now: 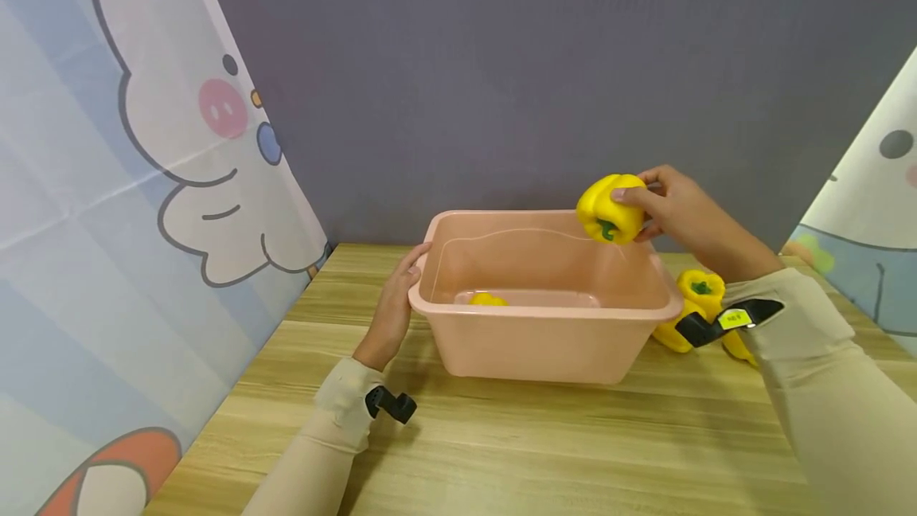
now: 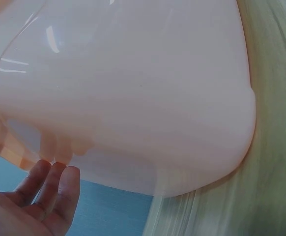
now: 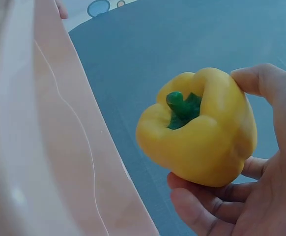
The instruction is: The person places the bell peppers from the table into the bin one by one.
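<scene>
A yellow bell pepper (image 1: 609, 210) with a green stem is held between the thumb and fingers of my right hand (image 1: 673, 201). It overlaps the back right corner of the pink plastic basin (image 1: 530, 345) in the head view. The right wrist view shows the same bell pepper (image 3: 207, 132) stem outward, the right hand (image 3: 261, 187) around its far side. My left hand (image 1: 390, 305) grips the basin's left rim. From the left wrist, the fingers (image 2: 67, 194) of that hand lie against the outer wall under the rim. Inside the basin, part of another yellow pepper (image 1: 489, 299) shows above the front rim.
Several more yellow peppers (image 1: 702, 287) sit on the wooden table (image 1: 544, 452) right of the basin, partly hidden by the right forearm. A dark grey wall (image 1: 501, 86) stands behind the table. Printed cartoon curtains (image 1: 143, 221) hang at both sides.
</scene>
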Available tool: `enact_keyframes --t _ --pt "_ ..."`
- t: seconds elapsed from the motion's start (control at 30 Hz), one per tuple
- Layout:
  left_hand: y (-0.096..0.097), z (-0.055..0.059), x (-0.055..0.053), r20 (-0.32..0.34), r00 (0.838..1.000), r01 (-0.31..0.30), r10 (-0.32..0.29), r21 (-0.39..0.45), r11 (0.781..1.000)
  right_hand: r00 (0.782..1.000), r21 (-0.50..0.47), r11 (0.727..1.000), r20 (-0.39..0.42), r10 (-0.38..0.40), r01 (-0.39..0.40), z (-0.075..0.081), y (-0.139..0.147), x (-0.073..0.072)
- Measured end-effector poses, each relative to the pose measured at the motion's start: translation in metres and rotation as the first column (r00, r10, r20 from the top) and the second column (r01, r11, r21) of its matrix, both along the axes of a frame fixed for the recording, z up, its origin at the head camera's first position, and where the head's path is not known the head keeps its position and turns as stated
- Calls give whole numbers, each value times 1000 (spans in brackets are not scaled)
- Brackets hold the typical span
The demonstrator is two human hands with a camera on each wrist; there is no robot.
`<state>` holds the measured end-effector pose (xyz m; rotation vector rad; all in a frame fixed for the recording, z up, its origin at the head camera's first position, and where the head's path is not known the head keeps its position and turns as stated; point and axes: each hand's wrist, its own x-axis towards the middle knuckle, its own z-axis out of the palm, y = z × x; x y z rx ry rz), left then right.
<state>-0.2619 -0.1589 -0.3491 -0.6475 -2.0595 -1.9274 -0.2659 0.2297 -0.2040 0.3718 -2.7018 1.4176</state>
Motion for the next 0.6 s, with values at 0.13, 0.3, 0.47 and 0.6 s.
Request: enact_keyframes --t 0.13,0.3,0.47,0.6 --pt "2 0 0 -1 1000 0 0 0 1000 999 18 1000 34 13 -13 1 -1 -7" --pt "4 1 -1 -1 1000 5 -5 2 1000 997 46 998 62 39 -42 4 -8 -14" --pt "2 0 -1 -3 1000 1 -1 3 1000 994 33 997 89 70 -73 6 -19 -19" --pt "1 0 -1 -6 1000 7 -7 15 1000 991 20 996 96 88 -91 6 -28 -23"
